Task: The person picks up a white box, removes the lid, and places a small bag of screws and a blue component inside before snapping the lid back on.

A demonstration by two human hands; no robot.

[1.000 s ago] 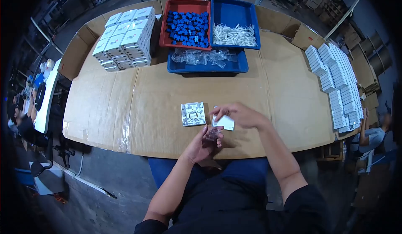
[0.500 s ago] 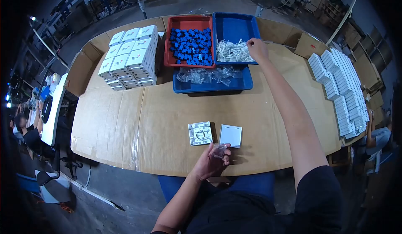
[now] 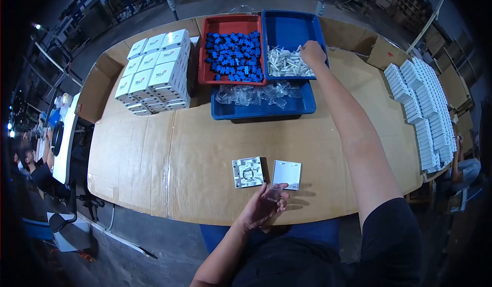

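Observation:
My left hand [image 3: 260,208] is closed around a small clear plastic bag [image 3: 275,192], just above the table's near edge. Close beyond it lie a square white box with a grey pattern and a dark ring [image 3: 248,173] and a plain white square piece [image 3: 287,174], side by side. My right hand [image 3: 313,54] reaches to the right side of a blue tray [image 3: 292,26] at the back, over a heap of small white plastic parts [image 3: 283,63]. Its fingers are curled together, and anything between them is too small to make out.
A red tray [image 3: 203,64] holds blue pieces. In front, a lower blue tray [image 3: 256,113] holds clear plastic bags. White boxes [image 3: 154,71] are stacked at left, white packs [image 3: 423,112] at right. Cardboard walls [image 3: 96,89] edge the table. Other people sit at both sides.
My right hand has shifted slightly over the white parts, its fingers now lower and curled. My left hand still holds the bag. The whole view has shifted a little.

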